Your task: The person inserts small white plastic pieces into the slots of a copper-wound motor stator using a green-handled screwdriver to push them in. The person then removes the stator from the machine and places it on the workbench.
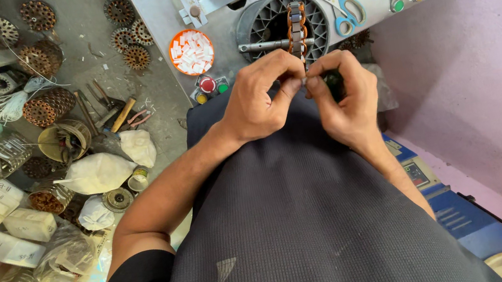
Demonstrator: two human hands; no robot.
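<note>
Grey machine panel (173, 10) meets pink wall (496, 49); coils litter concrete floor (86, 25).

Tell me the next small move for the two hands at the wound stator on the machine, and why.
Probably a slight pull of the left hand toward the body, to draw taut whatever it pinches. Both hands meet just below the copper-wound stator, which stands edge-on on the shaft. The right hand grips a small dark tool. The pinched item itself is too small to make out.
</note>
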